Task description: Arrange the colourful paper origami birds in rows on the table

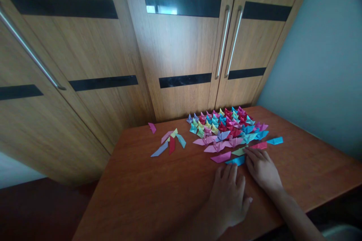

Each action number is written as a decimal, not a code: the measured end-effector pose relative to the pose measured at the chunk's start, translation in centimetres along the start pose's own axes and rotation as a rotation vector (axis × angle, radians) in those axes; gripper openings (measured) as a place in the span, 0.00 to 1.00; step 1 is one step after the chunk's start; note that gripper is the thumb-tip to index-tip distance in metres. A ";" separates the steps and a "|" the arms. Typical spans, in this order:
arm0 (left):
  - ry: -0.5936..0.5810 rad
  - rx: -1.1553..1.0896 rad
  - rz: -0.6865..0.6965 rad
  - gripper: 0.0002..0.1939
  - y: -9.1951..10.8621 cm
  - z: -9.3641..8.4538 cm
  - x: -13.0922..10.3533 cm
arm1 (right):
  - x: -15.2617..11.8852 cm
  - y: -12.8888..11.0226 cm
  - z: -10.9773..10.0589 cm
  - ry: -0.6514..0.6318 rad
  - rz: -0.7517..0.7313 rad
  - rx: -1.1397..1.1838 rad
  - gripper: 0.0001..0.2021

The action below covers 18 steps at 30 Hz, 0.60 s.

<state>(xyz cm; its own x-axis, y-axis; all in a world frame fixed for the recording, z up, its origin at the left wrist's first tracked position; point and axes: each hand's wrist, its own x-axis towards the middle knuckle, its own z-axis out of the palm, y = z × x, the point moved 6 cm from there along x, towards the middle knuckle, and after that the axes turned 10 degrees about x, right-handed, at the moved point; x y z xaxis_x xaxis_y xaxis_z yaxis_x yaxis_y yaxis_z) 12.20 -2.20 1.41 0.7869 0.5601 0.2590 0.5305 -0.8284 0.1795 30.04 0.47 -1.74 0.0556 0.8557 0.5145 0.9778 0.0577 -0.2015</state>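
Observation:
My left hand (229, 195) rests on the table with its fingers apart, the fingertips just below a blue folded paper strip (236, 160). My right hand (261, 167) lies to its right, fingers extended over the near ends of a green strip (239, 151) and a red strip (259, 145). Left of the green strip lies a magenta strip (221, 157), and a second blue strip (275, 141) is at the far right. Beyond them stand rows of small pointed folded papers (223, 124) in many colours.
On the wooden table (135, 188), more strips fan out at the left around a red strip (172, 145), with a pink strip (152, 127) farther back. A wooden cabinet (181, 52) borders the far edge; a wall (319, 67) is at the right.

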 end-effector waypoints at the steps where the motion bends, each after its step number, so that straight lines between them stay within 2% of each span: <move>1: -0.001 0.002 0.000 0.29 0.0 0.0 0.0 | 0.0 -0.1 0.1 -0.008 0.003 -0.010 0.18; 8: 0.004 0.031 0.007 0.29 0.0 0.1 0.0 | -0.3 -0.3 0.2 -0.036 0.021 -0.071 0.17; 18: 0.022 0.047 0.003 0.29 0.0 0.0 0.0 | -0.4 -0.5 0.1 -0.001 0.003 -0.061 0.17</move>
<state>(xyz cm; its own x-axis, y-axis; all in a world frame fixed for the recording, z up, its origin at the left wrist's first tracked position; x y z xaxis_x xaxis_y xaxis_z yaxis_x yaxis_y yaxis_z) 12.22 -2.17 1.45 0.7815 0.5575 0.2802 0.5430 -0.8289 0.1345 29.49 0.10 -1.92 0.0579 0.8564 0.5131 0.9881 0.0243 -0.1520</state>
